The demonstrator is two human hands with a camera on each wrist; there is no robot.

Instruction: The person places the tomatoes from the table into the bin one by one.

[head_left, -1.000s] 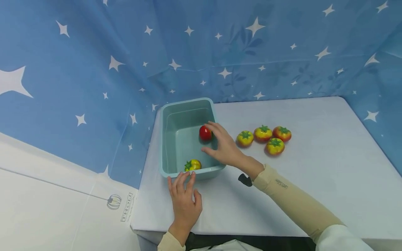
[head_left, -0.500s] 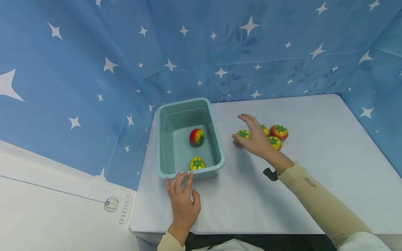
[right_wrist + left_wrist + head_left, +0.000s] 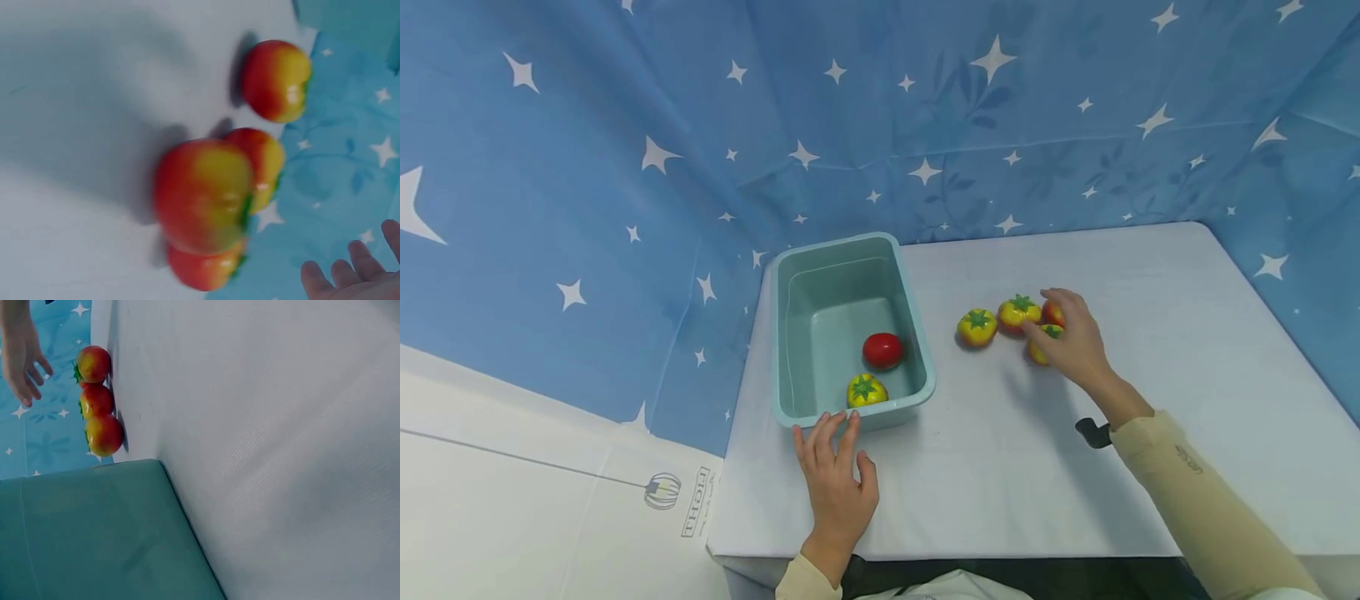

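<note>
"Where's the right hand point(image 3: 1075, 346)?"

"Well to the right of the teal tub point(image 3: 842, 275), over a group of four yellow-and-red tomatoes point(image 3: 1018, 310). Its fingers are parted and curve a little, with nothing in them; both wrist views show them apart from the fruit."

"And the left hand point(image 3: 837, 493)?"

"At the tub's near side. The fingertips lie at the rim, fingers nearly straight and relaxed, no fruit in them."

"How does that group sit, against the tub?"

"One tomato point(image 3: 977, 328) is nearest the tub's right side, green top up. The other three bunch together farther right of the tub, two of them partly behind the hand."

"Anything inside the tub?"

"Two more. A tomato point(image 3: 867, 390) sits by the near wall with its green top showing, and just beyond it a tipped tomato point(image 3: 883, 351) shows its glossy red underside, toward the tub's right wall."

"What's around it?"

"White cloth on the surface point(image 3: 955, 475) under the tub, and a star-printed blue curtain point(image 3: 850, 125) behind it."
</note>
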